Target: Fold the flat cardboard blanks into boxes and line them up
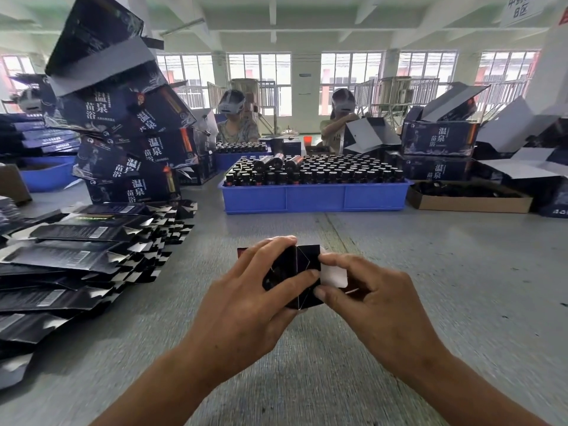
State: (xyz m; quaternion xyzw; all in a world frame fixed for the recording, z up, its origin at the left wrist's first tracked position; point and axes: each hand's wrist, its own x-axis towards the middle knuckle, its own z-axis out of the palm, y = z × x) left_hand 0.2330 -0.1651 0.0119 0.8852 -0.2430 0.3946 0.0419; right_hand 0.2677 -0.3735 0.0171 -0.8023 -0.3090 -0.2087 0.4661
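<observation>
The left hand (pixel 246 290) and right hand (pixel 365 290) both grasp a small dark box (pixel 302 267) above the table (pixel 461 272), hiding most of it. Flat blanks (pixel 76 256) lie stacked at left; a blue crate (pixel 313 198) of bottles (pixel 310 173) stands beyond.

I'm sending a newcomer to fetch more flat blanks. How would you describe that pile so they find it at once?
Start at the blue crate of dark bottles in the middle of the grey table. Look left and nearer: the flat blanks lie fanned in overlapping layers. Unlike the tall stack of folded boxes behind them, they are unfolded, showing barcodes.
</observation>
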